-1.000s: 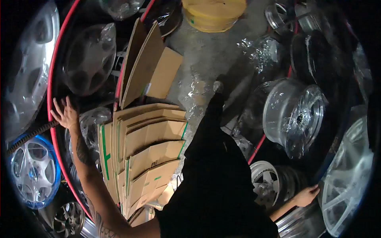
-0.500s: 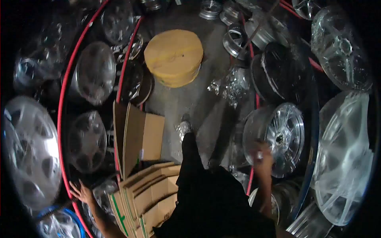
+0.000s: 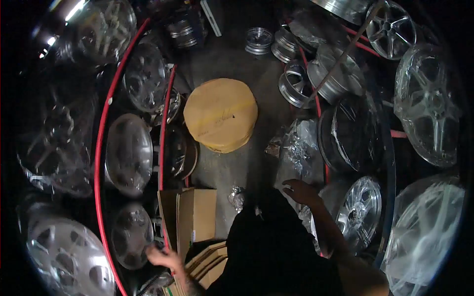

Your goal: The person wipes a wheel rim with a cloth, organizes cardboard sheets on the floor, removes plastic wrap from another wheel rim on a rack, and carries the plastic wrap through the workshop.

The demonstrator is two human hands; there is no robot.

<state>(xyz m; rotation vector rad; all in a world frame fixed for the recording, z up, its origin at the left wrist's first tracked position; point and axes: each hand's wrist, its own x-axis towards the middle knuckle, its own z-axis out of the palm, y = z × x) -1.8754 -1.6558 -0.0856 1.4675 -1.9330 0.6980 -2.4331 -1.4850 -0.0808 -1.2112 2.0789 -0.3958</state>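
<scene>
My left hand [image 3: 162, 257] is at the lower left, close to a red rack rail [image 3: 165, 148] and the tall cardboard pieces [image 3: 203, 212]. Its fingers are smeared, so whether they are curled around anything is unclear. My right hand [image 3: 300, 191] hangs over the aisle in front of my dark clothing, its fingers loosely apart and nothing in them. To its right stands a shiny wheel rim [image 3: 360, 209] in clear wrap. Ahead on the floor lies a round package [image 3: 220, 116] in yellow-brown covering, apart from both hands.
Wrapped wheel rims line racks on both sides, including a large one [image 3: 66, 256] at left and another [image 3: 428, 106] at right. Crumpled clear plastic [image 3: 301, 143] lies along the right side. A bare silver rim [image 3: 258, 39] stands at the far end of the grey floor [image 3: 224, 170].
The view has shifted, so the round package and racks sit lower in it. My right hand has come away from the shiny rim toward the aisle; my left has moved inward from the outer rail.
</scene>
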